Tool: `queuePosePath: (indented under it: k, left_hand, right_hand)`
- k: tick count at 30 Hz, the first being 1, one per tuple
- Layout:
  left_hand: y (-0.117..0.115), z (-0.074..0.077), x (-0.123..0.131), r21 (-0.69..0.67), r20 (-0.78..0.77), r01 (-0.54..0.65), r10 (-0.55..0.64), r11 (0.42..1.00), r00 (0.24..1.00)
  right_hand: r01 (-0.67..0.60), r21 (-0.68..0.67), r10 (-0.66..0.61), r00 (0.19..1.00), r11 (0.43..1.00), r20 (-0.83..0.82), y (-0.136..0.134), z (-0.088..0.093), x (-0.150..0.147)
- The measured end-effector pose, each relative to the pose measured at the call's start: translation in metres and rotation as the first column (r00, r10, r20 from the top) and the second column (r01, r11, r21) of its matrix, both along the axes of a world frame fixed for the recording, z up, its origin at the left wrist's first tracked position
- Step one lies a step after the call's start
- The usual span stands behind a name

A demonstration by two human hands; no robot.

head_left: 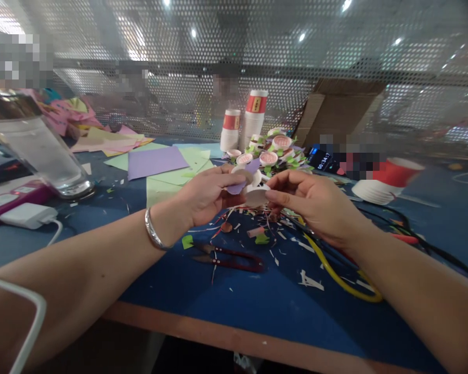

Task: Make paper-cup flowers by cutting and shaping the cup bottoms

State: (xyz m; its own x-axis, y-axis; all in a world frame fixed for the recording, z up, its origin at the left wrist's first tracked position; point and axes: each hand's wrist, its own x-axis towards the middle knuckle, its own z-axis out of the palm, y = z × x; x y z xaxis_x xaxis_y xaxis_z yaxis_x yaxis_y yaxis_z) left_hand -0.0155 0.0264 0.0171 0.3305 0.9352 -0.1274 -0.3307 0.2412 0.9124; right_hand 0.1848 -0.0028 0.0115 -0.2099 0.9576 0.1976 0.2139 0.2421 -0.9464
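My left hand (pixel 208 195) is closed in a pinch on a purple paper piece (pixel 237 188) and pale rounded paper pieces beside it. Between thumb and fingers, my right hand (pixel 310 200) grips a white curved paper piece (pixel 257 196), close against what the left hand holds. How these pieces meet is partly hidden by the fingers. Below the hands, thread snips (pixel 237 259) with dark red handles lie on the blue table (pixel 234 301) among paper scraps. Just behind stands a cluster of cup-bottom paper flowers (pixel 268 158) with pink centres and green bits.
Stacked paper cups (pixel 254 122) stand behind, and more cups (pixel 390 179) lie tilted at right. Purple and green paper sheets (pixel 158 162) spread at back left. A glass bottle (pixel 42 145) and white charger (pixel 28 214) sit left. A yellow cable (pixel 335 278) curves beneath my right forearm.
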Motion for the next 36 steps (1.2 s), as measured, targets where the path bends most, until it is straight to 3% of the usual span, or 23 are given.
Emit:
queuePosePath:
  k: [4,10,24,30,36]
  left_hand:
    - [-0.001,0.003,0.001,-0.003,0.048,-0.002,0.003,1.0,0.999]
    - [-0.004,0.006,0.004,-0.021,0.123,-0.045,0.047,0.999,0.991]
    - [-0.012,0.004,0.009,-0.012,0.201,-0.023,0.025,1.0,0.979]
    - [-0.016,0.005,0.012,-0.071,0.194,-0.037,0.05,0.997,0.98]
    - [-0.016,0.005,0.01,-0.025,0.094,-0.034,0.036,0.999,0.995]
  right_hand:
    - [0.095,0.156,-0.109,0.991,0.983,0.081,0.002,-0.005,0.001]
    - [0.145,0.267,-0.2,0.961,0.953,0.192,-0.003,-0.008,-0.007]
    - [0.053,0.272,-0.103,0.98,0.961,0.171,-0.01,-0.009,-0.013]
    - [0.063,0.445,-0.218,0.926,0.894,0.307,-0.013,-0.01,-0.013]
    - [0.085,0.594,-0.371,0.848,0.8,0.378,-0.017,-0.004,-0.014]
